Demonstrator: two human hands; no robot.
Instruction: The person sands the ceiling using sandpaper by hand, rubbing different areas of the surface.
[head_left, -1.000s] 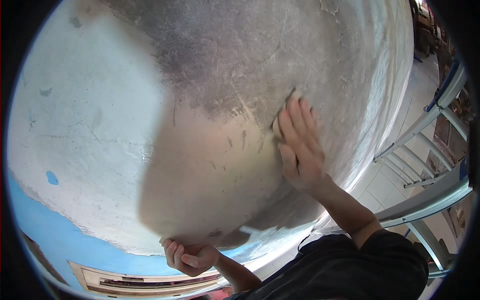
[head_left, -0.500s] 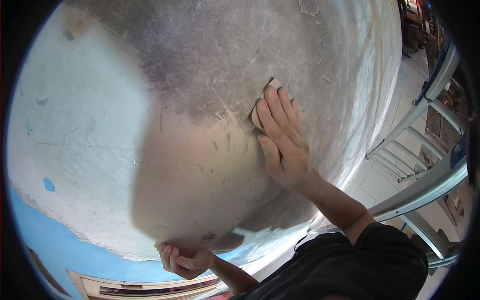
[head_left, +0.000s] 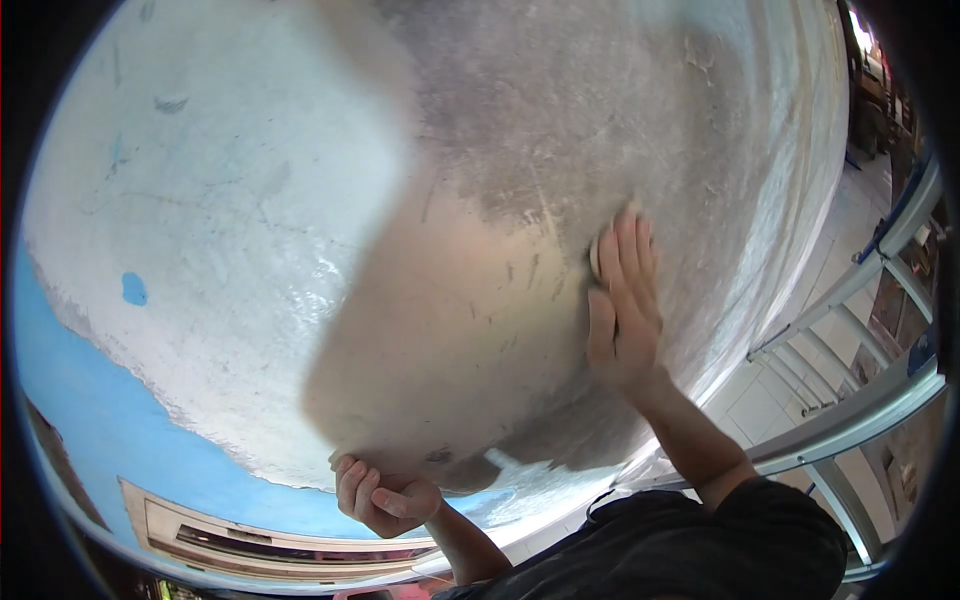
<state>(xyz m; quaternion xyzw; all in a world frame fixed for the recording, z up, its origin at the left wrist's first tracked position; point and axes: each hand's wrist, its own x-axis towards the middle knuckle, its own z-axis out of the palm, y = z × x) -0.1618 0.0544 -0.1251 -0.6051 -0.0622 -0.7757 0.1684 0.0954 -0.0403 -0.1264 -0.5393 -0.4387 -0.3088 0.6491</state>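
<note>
My right hand point(head_left: 627, 300) lies flat against a large curved grey-white surface point(head_left: 450, 270), its fingers pressing a small pale pad point(head_left: 595, 258) that shows at the left edge of the fingers. Most of the pad is hidden under the hand. Lower left, my left hand point(head_left: 385, 497) is curled at the lower part of the surface, pinching a small light piece point(head_left: 338, 457) whose tip shows above the fingers. Around the hands the surface carries dark scratches and patches, with a shadow over its middle.
A metal ladder point(head_left: 860, 425) stands at the right over the tiled floor point(head_left: 765, 400). Blue paint point(head_left: 90, 385) covers the lower left, with one blue spot on the pale area. A beige frame with a slot point(head_left: 270, 545) is at the bottom.
The view has shifted, so the surface appears further right. Against its marks, my right hand has moved back down and right from its place half a second ago. My left hand stays curled.
</note>
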